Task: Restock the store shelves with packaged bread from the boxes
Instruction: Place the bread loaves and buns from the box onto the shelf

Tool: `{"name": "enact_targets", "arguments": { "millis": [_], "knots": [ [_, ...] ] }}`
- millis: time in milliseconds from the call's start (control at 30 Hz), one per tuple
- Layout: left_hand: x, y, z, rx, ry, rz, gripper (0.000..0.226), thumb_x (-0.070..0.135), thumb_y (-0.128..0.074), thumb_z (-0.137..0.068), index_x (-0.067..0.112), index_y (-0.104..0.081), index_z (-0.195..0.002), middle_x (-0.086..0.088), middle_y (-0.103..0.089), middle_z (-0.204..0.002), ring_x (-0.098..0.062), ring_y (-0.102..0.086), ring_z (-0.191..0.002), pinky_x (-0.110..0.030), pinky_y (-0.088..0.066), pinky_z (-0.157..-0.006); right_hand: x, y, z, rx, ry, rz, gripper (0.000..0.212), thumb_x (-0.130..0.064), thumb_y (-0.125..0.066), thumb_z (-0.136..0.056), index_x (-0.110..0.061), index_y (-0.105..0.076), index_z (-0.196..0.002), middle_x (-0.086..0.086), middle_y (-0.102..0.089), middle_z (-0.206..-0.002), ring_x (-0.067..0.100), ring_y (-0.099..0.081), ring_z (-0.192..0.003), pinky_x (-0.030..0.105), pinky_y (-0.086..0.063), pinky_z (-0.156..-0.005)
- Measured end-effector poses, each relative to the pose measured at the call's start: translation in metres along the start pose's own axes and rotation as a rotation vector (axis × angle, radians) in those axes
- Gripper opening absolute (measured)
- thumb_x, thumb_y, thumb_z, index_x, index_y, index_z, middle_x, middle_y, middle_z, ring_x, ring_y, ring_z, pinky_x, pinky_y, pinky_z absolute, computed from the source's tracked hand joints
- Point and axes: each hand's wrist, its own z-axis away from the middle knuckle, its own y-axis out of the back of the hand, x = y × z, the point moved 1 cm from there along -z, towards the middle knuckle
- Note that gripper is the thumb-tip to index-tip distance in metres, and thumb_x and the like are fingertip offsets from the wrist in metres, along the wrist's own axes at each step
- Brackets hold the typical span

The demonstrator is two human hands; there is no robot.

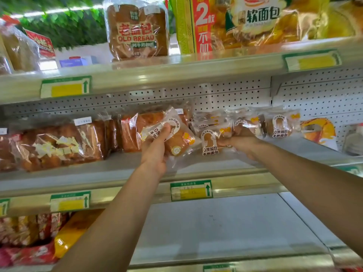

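My left hand [156, 149] grips a small clear bread packet [177, 137] with white lettering, held tilted just above the middle shelf [117, 174]. My right hand [240, 142] reaches further in and holds another small bread packet [210, 143] standing on the same shelf. Behind and right of it, several matching small packets [279, 125] lie in a row against the perforated back panel.
Large clear bags of brown bread [59, 143] fill the left of the middle shelf. The top shelf carries an "OLD BREAD" loaf [137, 32] and a yellow soft-bread bag [255, 22]. The lower shelf [225, 228] is bare at centre, with red and orange packs [35, 238] at its left.
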Motion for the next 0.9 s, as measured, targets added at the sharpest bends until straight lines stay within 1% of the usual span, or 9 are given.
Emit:
{"name": "enact_targets", "arguments": {
  "millis": [100,233,333,433,533,633,700,833,900],
  "knots": [
    [-0.002,-0.004,0.001,0.006,0.011,0.017,0.061,0.022,-0.083,-0.078,0.013,-0.053,-0.13,-0.009,-0.074,-0.103,-0.021,-0.073,-0.087,-0.038,-0.059,-0.083,-0.003,0.0,0.008,0.059,0.053,0.057,0.063,-0.027,-0.086,-0.071,-0.005,-0.053,-0.12,0.004,-0.066,-0.104,0.021,-0.062,-0.102,0.027,-0.044,-0.076],
    [0.0,-0.015,0.001,-0.04,0.008,0.09,0.059,0.022,-0.082,-0.077,0.01,-0.056,-0.129,-0.009,-0.075,-0.105,-0.021,-0.074,-0.089,-0.033,-0.061,-0.071,-0.03,0.007,0.036,0.402,0.403,-0.139,0.053,-0.036,-0.074,-0.083,-0.01,-0.049,-0.122,0.012,-0.06,-0.106,0.021,-0.058,-0.093,0.032,-0.049,-0.08],
    [0.001,-0.036,0.01,-0.062,-0.028,0.194,0.067,0.028,-0.082,-0.075,0.01,-0.054,-0.133,-0.01,-0.074,-0.109,-0.022,-0.075,-0.09,-0.038,-0.062,-0.076,-0.059,0.003,0.057,0.189,0.383,-0.299,0.049,-0.046,-0.075,-0.078,-0.014,-0.06,-0.112,0.005,-0.069,-0.106,0.022,-0.068,-0.09,0.035,-0.058,-0.075],
    [-0.004,-0.067,0.026,-0.088,-0.067,0.315,0.07,0.034,-0.078,-0.073,0.007,-0.053,-0.133,-0.013,-0.072,-0.114,-0.017,-0.075,-0.075,-0.031,-0.06,-0.059,-0.073,-0.003,0.071,-0.17,0.261,-0.332,0.05,-0.048,-0.076,-0.066,-0.011,-0.067,-0.099,0.003,-0.075,-0.089,0.022,-0.071,-0.084,0.04,-0.058,-0.08],
    [-0.009,-0.091,0.034,-0.151,-0.113,0.325,0.075,0.035,-0.079,-0.069,0.01,-0.054,-0.135,-0.015,-0.069,-0.122,-0.02,-0.075,-0.085,-0.032,-0.061,-0.066,-0.073,0.002,0.069,-0.18,0.251,-0.411,0.054,-0.031,-0.081,-0.071,0.002,-0.064,-0.11,0.007,-0.072,-0.082,0.024,-0.066,-0.076,0.037,-0.051,-0.066],
    [-0.012,-0.103,0.037,-0.195,-0.135,0.171,0.058,0.025,-0.079,-0.072,0.009,-0.057,-0.124,-0.013,-0.07,-0.118,-0.025,-0.069,-0.106,-0.043,-0.054,-0.097,-0.066,0.025,0.056,-0.104,0.205,-0.435,0.066,-0.03,-0.083,-0.063,0.0,-0.062,-0.118,0.01,-0.074,-0.099,0.023,-0.072,-0.086,0.036,-0.057,-0.08],
    [-0.016,-0.102,0.034,-0.13,-0.178,0.033,0.042,0.014,-0.077,-0.081,0.01,-0.054,-0.116,-0.006,-0.069,-0.115,-0.022,-0.064,-0.113,-0.04,-0.045,-0.107,-0.056,0.052,0.045,-0.046,0.186,-0.431,0.069,-0.027,-0.082,-0.057,0.002,-0.061,-0.116,0.01,-0.075,-0.1,0.028,-0.072,-0.094,0.039,-0.056,-0.09],
    [-0.023,-0.088,0.024,0.025,-0.29,-0.373,0.053,0.014,-0.078,-0.082,0.009,-0.05,-0.126,-0.005,-0.063,-0.122,-0.021,-0.059,-0.113,-0.019,-0.043,-0.085,-0.022,0.115,0.019,0.097,0.143,-0.379,0.074,-0.021,-0.084,-0.053,0.005,-0.057,-0.117,0.006,-0.076,-0.084,0.027,-0.071,-0.082,0.036,-0.058,-0.071],
    [-0.027,-0.082,0.016,0.051,-0.264,-0.562,0.069,0.021,-0.081,-0.08,0.01,-0.043,-0.136,-0.005,-0.058,-0.127,-0.023,-0.055,-0.119,-0.028,-0.043,-0.097,-0.005,0.137,0.006,0.089,0.083,-0.249,0.066,-0.018,-0.085,-0.06,0.006,-0.058,-0.115,0.014,-0.074,-0.098,0.033,-0.069,-0.093,0.043,-0.057,-0.085]
  ]
}}
